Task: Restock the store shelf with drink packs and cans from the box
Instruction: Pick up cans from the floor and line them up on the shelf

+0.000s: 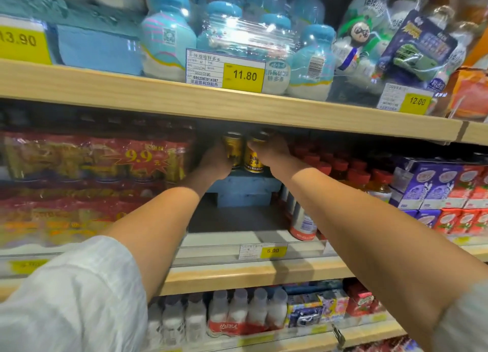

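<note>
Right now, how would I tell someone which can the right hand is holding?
Find the middle wooden shelf, the one with red-wrapped packs on the left. At its back, above a blue step, two gold cans stand side by side. The right hand grips the right can, the one showing dark lettering; the left can shows none.

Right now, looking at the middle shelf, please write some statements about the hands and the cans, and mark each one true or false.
1. Each of the hands, left hand and right hand, holds a gold can. True.
2. The gold cans sit over a blue riser. True.
3. The yellow price tag below the gap reads 11.80. False: it reads 6.00.
4. Red-capped bottles stand left of the hands. False: they stand to the right.
</note>
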The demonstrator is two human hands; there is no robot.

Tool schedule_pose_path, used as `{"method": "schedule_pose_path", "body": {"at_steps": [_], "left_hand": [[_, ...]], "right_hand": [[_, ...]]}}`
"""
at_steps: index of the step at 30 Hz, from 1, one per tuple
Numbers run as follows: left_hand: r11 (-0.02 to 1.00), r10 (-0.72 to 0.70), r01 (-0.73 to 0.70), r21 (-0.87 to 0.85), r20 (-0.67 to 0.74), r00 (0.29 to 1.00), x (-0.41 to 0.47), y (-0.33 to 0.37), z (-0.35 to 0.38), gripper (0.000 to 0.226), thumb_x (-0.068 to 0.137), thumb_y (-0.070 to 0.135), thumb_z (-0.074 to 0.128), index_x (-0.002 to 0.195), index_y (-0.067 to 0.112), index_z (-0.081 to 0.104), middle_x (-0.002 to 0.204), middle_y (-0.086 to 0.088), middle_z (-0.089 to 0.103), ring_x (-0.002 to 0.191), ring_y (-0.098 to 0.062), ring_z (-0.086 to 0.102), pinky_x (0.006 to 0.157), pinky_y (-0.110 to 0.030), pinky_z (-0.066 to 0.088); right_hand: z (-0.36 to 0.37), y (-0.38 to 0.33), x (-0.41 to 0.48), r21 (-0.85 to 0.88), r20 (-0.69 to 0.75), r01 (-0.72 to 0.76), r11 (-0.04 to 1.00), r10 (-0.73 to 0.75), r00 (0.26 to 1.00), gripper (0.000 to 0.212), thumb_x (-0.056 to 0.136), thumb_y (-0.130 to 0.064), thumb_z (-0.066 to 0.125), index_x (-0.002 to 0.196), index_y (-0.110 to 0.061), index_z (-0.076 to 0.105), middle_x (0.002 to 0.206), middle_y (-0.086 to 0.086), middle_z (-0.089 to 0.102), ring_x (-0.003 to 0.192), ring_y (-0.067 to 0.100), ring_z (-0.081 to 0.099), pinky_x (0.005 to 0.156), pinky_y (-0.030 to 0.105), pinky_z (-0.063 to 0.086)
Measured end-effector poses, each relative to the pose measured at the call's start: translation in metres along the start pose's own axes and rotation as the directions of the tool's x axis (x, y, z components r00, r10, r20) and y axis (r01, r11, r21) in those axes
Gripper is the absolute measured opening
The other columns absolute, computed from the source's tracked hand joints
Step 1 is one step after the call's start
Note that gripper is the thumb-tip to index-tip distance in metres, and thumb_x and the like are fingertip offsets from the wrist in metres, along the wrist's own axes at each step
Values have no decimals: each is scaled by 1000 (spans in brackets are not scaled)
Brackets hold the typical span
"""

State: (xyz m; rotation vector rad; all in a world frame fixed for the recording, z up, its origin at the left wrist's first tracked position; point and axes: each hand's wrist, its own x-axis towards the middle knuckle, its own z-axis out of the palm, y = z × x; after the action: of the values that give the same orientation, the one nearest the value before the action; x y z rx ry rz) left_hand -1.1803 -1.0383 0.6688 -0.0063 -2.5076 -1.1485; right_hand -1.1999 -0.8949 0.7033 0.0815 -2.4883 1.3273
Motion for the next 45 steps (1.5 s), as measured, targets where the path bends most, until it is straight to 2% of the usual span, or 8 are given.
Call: {"method": "schedule_pose_path", "body": {"at_steps": [4, 10, 13, 26, 30, 38, 42, 45], "left_hand": [[1000, -4, 4, 5, -9, 1000, 2, -5, 4, 48, 95, 12, 59, 139, 13, 40, 122, -11, 60, 112, -28, 58, 81, -32, 41], [999, -9, 9, -38, 2, 1000, 6, -7, 4, 36, 87, 24, 68, 121, 20, 57, 108, 0, 64, 98, -18, 61, 76, -32, 47], [1000, -31, 30, -7, -43, 999, 9, -7, 6, 24, 88, 19, 68, 111, 20, 60, 104, -2, 66, 98, -21, 63, 75, -32, 47], [988, -5, 28, 151, -153, 988, 4, -4, 12, 34, 92, 19, 65, 123, 15, 53, 123, -11, 63, 115, -31, 60, 86, -37, 47], [990, -19, 34, 136, -106, 994, 3, 0, 8, 38, 91, 22, 66, 125, 13, 52, 124, -12, 62, 117, -32, 59, 91, -40, 48], [991, -101, 105, 85, -50, 994, -14, 10, 1, 50, 88, 31, 71, 128, 10, 51, 123, -12, 63, 111, -31, 61, 78, -32, 44], [992, -91, 96, 77, -69, 993, -33, 14, -1, 68, 84, 35, 74, 139, 10, 41, 133, -12, 58, 121, -32, 57, 89, -36, 47], [988, -73, 88, 124, -123, 990, -52, 25, -3, 78, 82, 40, 73, 143, 11, 34, 143, -14, 48, 129, -35, 50, 98, -44, 46]], "right_hand": [[10, 19, 14, -35, -13, -51, 998, 51, 999, 68, 79, -54, 72, 131, -14, 56, 126, 7, 66, 113, 27, 64, 93, 40, 54], [15, 40, 8, -207, 90, 78, 975, -60, 994, 47, 65, -28, 87, 108, -22, 71, 104, -3, 72, 98, 16, 66, 80, 28, 52], [21, 46, 13, -263, 18, 60, 963, -57, 998, 51, 61, -39, 84, 107, -21, 69, 102, -2, 73, 98, 18, 69, 71, 23, 44], [25, 44, 17, -298, -83, -13, 955, -12, 997, 54, 68, -34, 85, 116, -17, 65, 116, 7, 71, 112, 26, 66, 89, 34, 55], [22, 38, 8, -311, -5, 23, 950, -26, 1000, 55, 71, -31, 85, 119, -13, 63, 119, 9, 69, 113, 27, 65, 89, 33, 54], [3, 33, -23, -310, 123, 107, 945, -72, 990, 44, 77, -29, 79, 113, -8, 67, 111, 11, 70, 102, 29, 68, 81, 33, 55], [2, 34, -42, -311, 121, 98, 945, -62, 991, 66, 70, -48, 69, 122, -9, 60, 114, 13, 68, 104, 33, 66, 84, 40, 57], [-5, 26, -62, -330, 69, 139, 934, -123, 990, 78, 79, -53, 66, 140, -8, 46, 140, 15, 53, 126, 35, 53, 100, 43, 49]]}}
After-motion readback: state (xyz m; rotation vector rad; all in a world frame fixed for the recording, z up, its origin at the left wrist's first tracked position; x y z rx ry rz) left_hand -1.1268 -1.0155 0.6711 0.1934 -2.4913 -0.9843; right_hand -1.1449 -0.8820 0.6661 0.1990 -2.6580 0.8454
